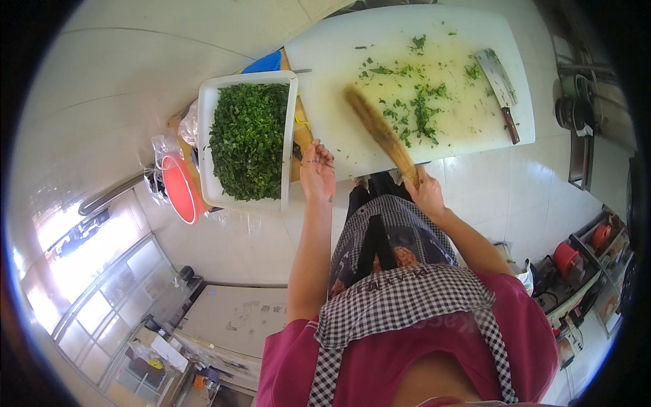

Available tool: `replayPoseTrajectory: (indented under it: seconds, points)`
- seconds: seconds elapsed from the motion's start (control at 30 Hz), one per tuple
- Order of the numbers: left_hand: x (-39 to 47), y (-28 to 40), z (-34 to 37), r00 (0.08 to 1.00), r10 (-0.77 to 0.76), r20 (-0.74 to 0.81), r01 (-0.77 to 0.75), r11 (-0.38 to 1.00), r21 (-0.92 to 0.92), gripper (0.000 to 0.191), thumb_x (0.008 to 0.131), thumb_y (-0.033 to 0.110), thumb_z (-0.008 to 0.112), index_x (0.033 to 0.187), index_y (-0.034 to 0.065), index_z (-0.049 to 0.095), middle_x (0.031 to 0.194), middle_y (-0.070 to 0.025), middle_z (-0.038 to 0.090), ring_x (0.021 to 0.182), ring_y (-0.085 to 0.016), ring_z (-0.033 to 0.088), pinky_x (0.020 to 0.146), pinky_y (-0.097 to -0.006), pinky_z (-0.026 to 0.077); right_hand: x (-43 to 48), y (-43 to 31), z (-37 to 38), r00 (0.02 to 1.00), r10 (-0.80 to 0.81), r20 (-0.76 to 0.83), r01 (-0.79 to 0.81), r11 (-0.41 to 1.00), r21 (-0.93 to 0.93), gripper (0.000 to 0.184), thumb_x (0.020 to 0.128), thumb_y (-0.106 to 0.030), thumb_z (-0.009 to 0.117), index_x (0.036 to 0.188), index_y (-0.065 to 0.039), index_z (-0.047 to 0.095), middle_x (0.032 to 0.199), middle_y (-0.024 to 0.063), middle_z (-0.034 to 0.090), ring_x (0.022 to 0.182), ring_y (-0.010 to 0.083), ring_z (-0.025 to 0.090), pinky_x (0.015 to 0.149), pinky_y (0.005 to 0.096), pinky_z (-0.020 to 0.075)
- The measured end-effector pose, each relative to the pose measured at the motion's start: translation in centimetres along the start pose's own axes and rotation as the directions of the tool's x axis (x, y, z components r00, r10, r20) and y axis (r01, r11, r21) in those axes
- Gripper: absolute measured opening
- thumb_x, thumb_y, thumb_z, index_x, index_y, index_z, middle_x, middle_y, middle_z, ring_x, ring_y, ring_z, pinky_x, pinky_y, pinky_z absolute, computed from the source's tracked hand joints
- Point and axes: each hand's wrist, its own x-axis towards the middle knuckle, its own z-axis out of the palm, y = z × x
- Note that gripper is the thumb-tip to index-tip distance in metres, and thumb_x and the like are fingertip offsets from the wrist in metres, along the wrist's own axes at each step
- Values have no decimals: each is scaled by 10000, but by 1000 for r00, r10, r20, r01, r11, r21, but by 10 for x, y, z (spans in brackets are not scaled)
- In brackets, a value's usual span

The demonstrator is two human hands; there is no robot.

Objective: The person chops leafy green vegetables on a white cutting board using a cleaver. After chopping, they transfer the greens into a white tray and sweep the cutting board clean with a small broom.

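Observation:
My right hand (427, 192) grips the narrow end of a long brown brush-like tool (376, 124); its far end blurs over the white cutting board (325, 109). Held palm up, my left hand (318, 170) has loosely curled fingers with green bits stuck to them and nothing in its grasp. Beside it stands a white plastic tub (291, 152) heaped with chopped leafy greens (249, 142). Scraps of chopped greens (424, 112) lie scattered across the board. A cleaver with a wooden handle (496, 79) rests near the board's right end, greens clinging to its blade.
A red plastic basin (179, 189) and clear plastic bags (189, 124) sit left of the tub. Something blue (264, 62) lies behind it. A white chest freezer (239, 310) stands lower left. Shelving with a red container (564, 257) is at the right.

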Motion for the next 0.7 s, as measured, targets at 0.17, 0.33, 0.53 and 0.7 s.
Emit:
replayPoseTrajectory:
  seconds: [0.17, 0.33, 0.53, 0.7]
  points:
    - [4, 1, -6, 998, 58, -22, -59, 997, -46, 219, 948, 186, 602, 1067, 3, 593, 880, -32, 579, 797, -139, 543, 729, -272, 470, -23, 7, 6, 899, -228, 373, 309, 935, -173, 442, 914, -429, 587, 1144, -58, 517, 873, 200, 660, 690, 397, 657, 573, 473, 539]
    - [2, 7, -18, 998, 28, -56, -30, 999, -37, 164, 936, 155, 619, 1026, 18, 610, 886, -30, 584, 775, -137, 547, 743, -276, 489, 3, 28, -21, 998, -54, 16, 56, 984, -168, 371, 902, -354, 621, 1069, -40, 514, 833, 204, 663, 674, 394, 651, 581, 472, 534]
    - [-8, -14, -15, 999, -32, -35, 29, 996, -86, 166, 954, 156, 598, 1044, 16, 604, 866, -30, 586, 767, -150, 549, 741, -280, 485, -9, 2, -42, 980, -39, -196, 47, 998, 38, 392, 888, -291, 672, 1101, 5, 526, 728, 245, 639, 651, 427, 640, 561, 471, 520]
    - [-13, -28, 1, 995, -42, 94, 41, 999, 10, 171, 965, 172, 581, 1066, 35, 588, 881, -19, 587, 785, -151, 550, 733, -276, 471, -5, -12, -72, 944, 45, -328, 18, 982, 188, 414, 896, -282, 652, 1175, -8, 517, 694, 239, 632, 610, 408, 640, 543, 460, 508]
